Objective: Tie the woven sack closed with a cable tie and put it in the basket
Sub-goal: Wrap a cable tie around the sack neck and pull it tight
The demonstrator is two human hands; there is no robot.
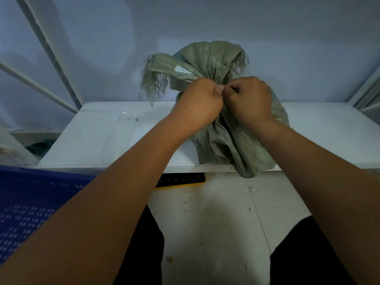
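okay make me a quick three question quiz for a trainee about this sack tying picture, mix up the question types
1. True or false: the green woven sack already lies in the blue basket.
2. Multiple choice: where do the left hand and right hand meet? A) at the sack's gathered neck B) at its bottom corner C) over the basket
3. Fill in: the sack sits on the white ___, its lower corner hanging over the near edge.

Key
1. False. It stands on the white shelf; the basket is lower left.
2. A. Both hands pinch at the bunched neck, below the frayed mouth. The cable tie itself is too small to make out.
3. shelf
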